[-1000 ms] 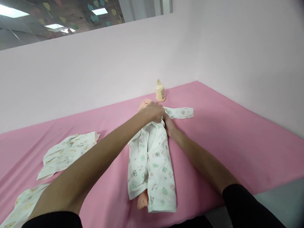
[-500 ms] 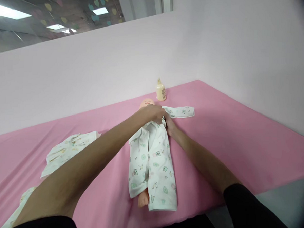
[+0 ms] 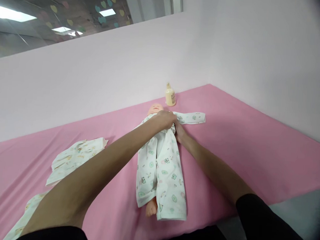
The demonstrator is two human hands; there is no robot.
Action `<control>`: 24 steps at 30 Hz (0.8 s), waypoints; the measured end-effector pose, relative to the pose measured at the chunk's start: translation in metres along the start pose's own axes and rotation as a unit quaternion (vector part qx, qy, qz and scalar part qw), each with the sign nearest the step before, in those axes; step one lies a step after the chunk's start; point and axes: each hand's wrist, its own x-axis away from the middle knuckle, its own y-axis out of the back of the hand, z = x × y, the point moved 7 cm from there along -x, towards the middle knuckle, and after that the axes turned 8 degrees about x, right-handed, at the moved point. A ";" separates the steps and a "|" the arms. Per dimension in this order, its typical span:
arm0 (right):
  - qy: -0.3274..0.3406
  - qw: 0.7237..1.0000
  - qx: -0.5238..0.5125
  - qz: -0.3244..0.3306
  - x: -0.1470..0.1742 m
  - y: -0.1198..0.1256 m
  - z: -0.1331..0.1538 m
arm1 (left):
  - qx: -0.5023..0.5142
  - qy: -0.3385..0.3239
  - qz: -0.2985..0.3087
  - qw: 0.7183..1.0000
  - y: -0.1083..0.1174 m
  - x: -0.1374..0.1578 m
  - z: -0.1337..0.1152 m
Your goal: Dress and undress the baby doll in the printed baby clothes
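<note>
A baby doll [image 3: 155,108] lies on its back, its head toward the wall and one bare foot [image 3: 151,207] showing below the cloth. White patterned baby clothes [image 3: 170,178] cover its body and legs, with one flat sleeve [image 3: 193,118] stretched out to the right. My left hand [image 3: 166,119] reaches across the doll's chest, closed on the cloth near that sleeve. Against the bunched cloth at the doll's right-hand side in view is my right hand [image 3: 179,131]. Its fingers are mostly hidden behind the cloth and my left hand.
A pale yellow pump bottle [image 3: 170,96] stands by the wall, beyond the doll's head. Folded printed cloth [image 3: 76,156] lies at left, with another printed piece [image 3: 29,213] partly under my left forearm. Pink sheeting [image 3: 228,138] covers the surface, bounded by white walls [image 3: 111,74].
The view has shifted slightly, and more of the doll's face shows above my left hand. Both hands stay together at the cloth near the sleeve.
</note>
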 end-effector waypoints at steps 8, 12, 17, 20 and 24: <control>0.005 0.999 -0.046 -0.021 -0.008 0.008 -0.006 | -0.079 -0.005 -0.146 0.986 -0.011 -0.004 0.004; 0.012 1.000 -0.020 -0.019 -0.006 0.008 -0.003 | -0.095 -0.020 -0.129 0.987 -0.008 0.000 0.003; 0.014 1.000 -0.011 -0.009 -0.003 0.007 -0.002 | 0.006 0.018 -0.004 1.000 -0.005 -0.006 0.009; 0.016 1.000 -0.009 0.000 -0.003 0.007 -0.003 | 0.051 0.044 0.046 0.997 -0.003 -0.008 0.013; 0.008 1.000 -0.004 -0.009 -0.005 0.009 -0.005 | 0.050 0.063 0.093 0.992 0.000 -0.002 0.014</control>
